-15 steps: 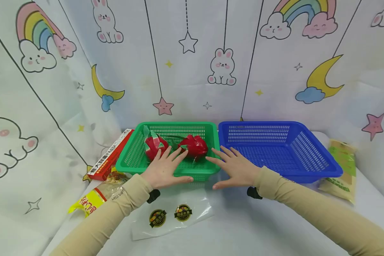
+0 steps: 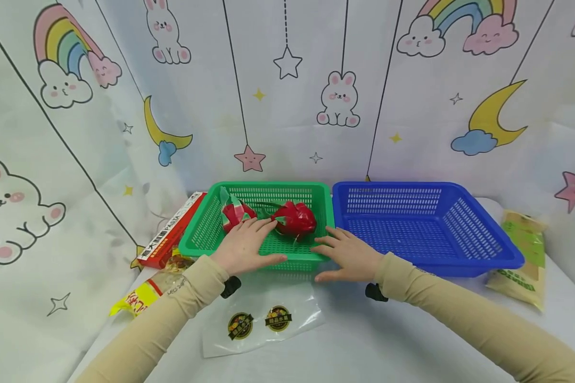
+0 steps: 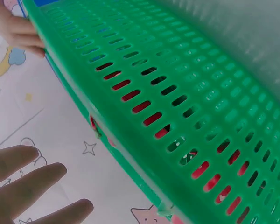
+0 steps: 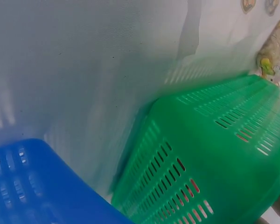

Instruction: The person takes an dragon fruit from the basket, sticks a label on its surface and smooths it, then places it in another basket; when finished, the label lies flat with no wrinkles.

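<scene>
Green basket (image 2: 299, 257) — long axis running left to right.

The head view looks forward and down from above the near side of the table (image 2: 345, 346), facing the curtain (image 2: 287, 127) beyond its far edge, far enough back to take in the green basket (image 2: 299, 257) and blue basket (image 2: 465, 263). The left wrist view sits tilted, close against the green basket's near wall. The right wrist view, roughly upside down, closely faces the two baskets' neighbouring corners. All three share the green basket.
</scene>
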Demonstrator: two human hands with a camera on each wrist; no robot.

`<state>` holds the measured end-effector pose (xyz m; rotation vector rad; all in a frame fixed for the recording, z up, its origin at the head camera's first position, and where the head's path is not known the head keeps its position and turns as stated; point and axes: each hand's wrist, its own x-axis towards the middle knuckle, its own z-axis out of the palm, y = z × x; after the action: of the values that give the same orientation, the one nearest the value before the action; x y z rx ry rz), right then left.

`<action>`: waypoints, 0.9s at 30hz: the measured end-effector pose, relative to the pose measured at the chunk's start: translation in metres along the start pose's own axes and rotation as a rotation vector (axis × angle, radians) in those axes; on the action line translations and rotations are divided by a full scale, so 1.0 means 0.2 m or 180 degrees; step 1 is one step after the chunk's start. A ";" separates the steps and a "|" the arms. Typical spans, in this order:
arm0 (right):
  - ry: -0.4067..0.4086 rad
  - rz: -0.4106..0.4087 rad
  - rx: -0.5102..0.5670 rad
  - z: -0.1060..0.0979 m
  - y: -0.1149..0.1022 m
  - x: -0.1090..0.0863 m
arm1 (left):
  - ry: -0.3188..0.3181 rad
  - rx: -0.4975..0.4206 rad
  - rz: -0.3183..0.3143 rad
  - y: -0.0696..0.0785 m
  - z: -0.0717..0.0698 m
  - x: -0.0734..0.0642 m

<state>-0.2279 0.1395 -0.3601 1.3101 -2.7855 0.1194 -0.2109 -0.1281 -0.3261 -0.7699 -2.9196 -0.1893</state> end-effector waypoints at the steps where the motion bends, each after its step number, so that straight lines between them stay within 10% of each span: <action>1: 0.0050 -0.0042 -0.0010 0.00 0.00 0.00 | 0.0010 -0.0004 0.0001 0.00 0.00 0.00; 27: 0.0196 -0.0268 0.0038 -0.01 0.02 0.04 | -0.0171 -0.0389 -0.0081 0.02 -0.08 0.22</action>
<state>-0.2367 0.1360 -0.3566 1.3993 -2.6785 0.1696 -0.2459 -0.1065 -0.3037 -0.7665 -2.9928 -0.3580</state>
